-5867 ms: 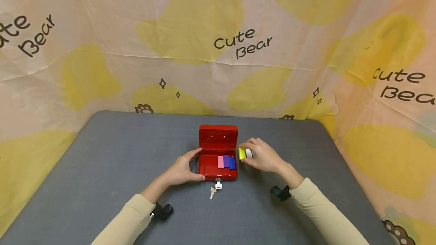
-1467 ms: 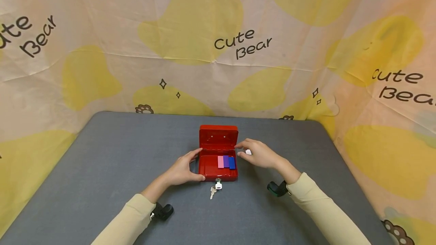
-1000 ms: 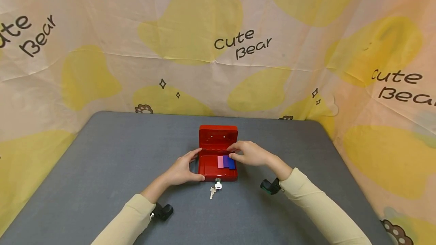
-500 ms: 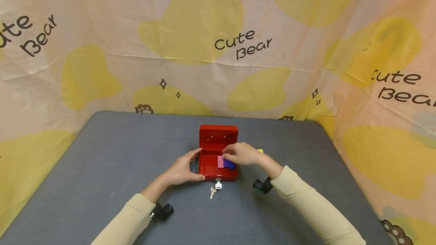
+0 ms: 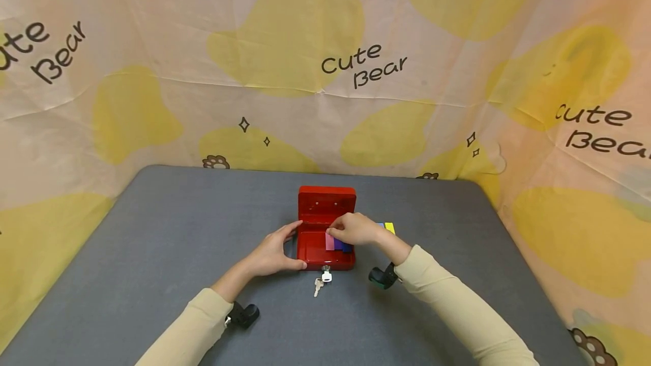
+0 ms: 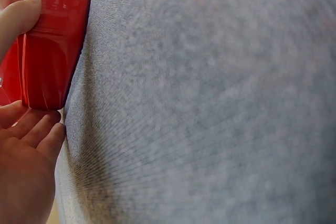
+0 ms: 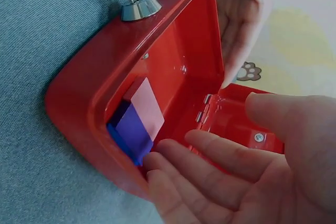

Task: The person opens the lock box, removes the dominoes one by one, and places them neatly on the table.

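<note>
A red cash box (image 5: 312, 253) stands with its lid (image 5: 325, 203) raised. My left hand (image 5: 269, 254) grips its left side, thumb at the front corner and fingers toward the back; the left wrist view shows the fingertips against the red wall (image 6: 50, 61). My right hand (image 5: 356, 229) reaches over the box's right side. In the right wrist view its fingers (image 7: 215, 163) are loosely extended, thumb apart, nothing between them. Beside the fingertips lie small flat pieces: a pink one (image 7: 147, 109), a purple one (image 7: 132, 129) and a blue one (image 7: 119, 146).
A key (image 5: 326, 277) sits in the box's front lock, another key (image 5: 319, 286) hanging by it. Right of the box, partly behind my right wrist, are a yellow piece (image 5: 389, 227) and a light blue piece (image 5: 380, 224). A printed cloth (image 5: 285, 61) hangs beyond the grey table (image 5: 213, 213).
My right hand has moved left from the yellow and white pieces beside the box to over its inside, uncovering the yellow piece. The left hand has stayed on the box.
</note>
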The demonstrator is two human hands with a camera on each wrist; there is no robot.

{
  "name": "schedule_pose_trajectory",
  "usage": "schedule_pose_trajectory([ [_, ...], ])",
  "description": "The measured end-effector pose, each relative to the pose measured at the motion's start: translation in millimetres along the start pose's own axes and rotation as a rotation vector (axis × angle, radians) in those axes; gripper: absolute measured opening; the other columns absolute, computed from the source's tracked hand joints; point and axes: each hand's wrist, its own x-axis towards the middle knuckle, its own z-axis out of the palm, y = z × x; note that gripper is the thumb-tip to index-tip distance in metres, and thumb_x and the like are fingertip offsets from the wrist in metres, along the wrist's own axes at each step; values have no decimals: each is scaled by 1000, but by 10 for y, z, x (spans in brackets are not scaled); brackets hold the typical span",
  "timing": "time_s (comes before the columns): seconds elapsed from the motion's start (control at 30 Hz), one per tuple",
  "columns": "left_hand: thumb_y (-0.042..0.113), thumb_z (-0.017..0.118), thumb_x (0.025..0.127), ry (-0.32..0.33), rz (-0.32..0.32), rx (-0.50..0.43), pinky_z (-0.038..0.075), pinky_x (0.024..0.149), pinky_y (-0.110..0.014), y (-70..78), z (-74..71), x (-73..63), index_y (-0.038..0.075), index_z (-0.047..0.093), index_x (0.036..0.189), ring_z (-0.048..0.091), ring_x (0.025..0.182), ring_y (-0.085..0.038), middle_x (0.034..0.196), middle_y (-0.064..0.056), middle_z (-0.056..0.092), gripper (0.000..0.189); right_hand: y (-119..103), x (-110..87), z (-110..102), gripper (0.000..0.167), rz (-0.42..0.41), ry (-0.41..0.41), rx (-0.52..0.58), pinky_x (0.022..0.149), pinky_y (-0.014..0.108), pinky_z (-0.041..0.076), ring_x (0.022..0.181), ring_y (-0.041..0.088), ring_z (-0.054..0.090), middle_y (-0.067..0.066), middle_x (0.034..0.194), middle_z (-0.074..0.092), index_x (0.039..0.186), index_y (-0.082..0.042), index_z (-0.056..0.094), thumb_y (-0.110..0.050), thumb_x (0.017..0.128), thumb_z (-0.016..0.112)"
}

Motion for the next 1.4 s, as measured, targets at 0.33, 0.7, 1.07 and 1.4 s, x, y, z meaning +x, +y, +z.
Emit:
schedule_pose_trajectory([
  [0.33, 32, 81, 65, 2, 7, -2, 43, 97, -46, -7, 5, 10, 14, 35, 141, 47, 121, -28, 139, -7, 43, 91, -69, 4, 12, 29, 6, -49, -3, 47, 20, 29, 49, 10, 37, -3, 51, 37, 97, -4, 71, -27, 92, 54],
  [0.7, 31, 80, 66, 0, 21, -8, 42, 98, -45, -24, 19, 16, 13, 35, 141, 48, 121, -28, 139, -7, 43, 90, -108, 37, 51, 30, 33, -53, -31, 46, 20, 29, 49, 9, 37, -3, 50, 38, 84, -5, 71, -29, 91, 54],
  [1.07, 28, 80, 67, -4, 49, -9, 40, 100, -44, -26, 15, 10, 11, 34, 141, 48, 121, -30, 138, -11, 44, 90, -194, 81, 114, 31, -24, -40, -34, 47, 20, 32, 49, 9, 38, -4, 50, 38, 97, -5, 72, -30, 92, 54],
  [1.4, 26, 81, 67, 8, 63, -14, 41, 99, -44, -38, 7, 7, 10, 34, 141, 49, 120, -30, 137, -11, 45, 89, -240, 94, 130, 32, -35, -13, -25, 62, 26, 48, 63, 10, 52, -1, 71, 63, 104, -5, 69, -29, 91, 54],
])
